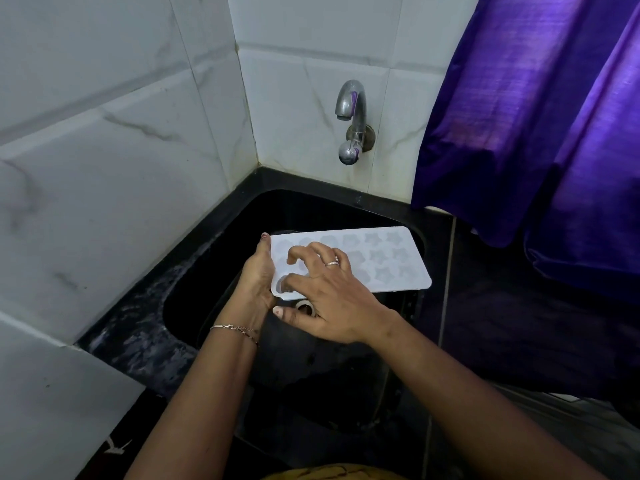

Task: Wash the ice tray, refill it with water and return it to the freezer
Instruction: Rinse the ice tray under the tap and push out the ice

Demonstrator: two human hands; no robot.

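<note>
Holding what, and where? (Desk)

A white translucent plastic ice tray (388, 258), moulds up and several of them star-shaped, lies lengthwise across a black sink basin (214, 271), above its round metal drain (304, 305). The tray's right end reaches the basin's right rim; whether it rests there cannot be told. (Photographer)

And the hands? (Desk)

The left hand (256, 275) grasps the tray's short left end, one red-nailed fingertip showing at the far corner, the rest of its fingers hidden by the tray. The right hand (332, 296) lies over the tray's left part, fingers bent like a claw with their tips on the moulds, thumb stretched out on the near side of the tray's edge. Whether that hand grips the tray or only touches it cannot be told. A silver ring (333, 262) sits on one right finger; a thin chain bracelet (235, 329) circles the left wrist. (Photographer)

Surroundings? (Desk)

A black stone counter (519, 323) frames the basin in a corner of white marble-veined wall tiles (121, 150). A curved chrome tap (351, 112) juts from the back wall above the basin, beyond the tray. A glossy purple curtain (536, 116) hangs at right, its hem over the counter. (Photographer)
</note>
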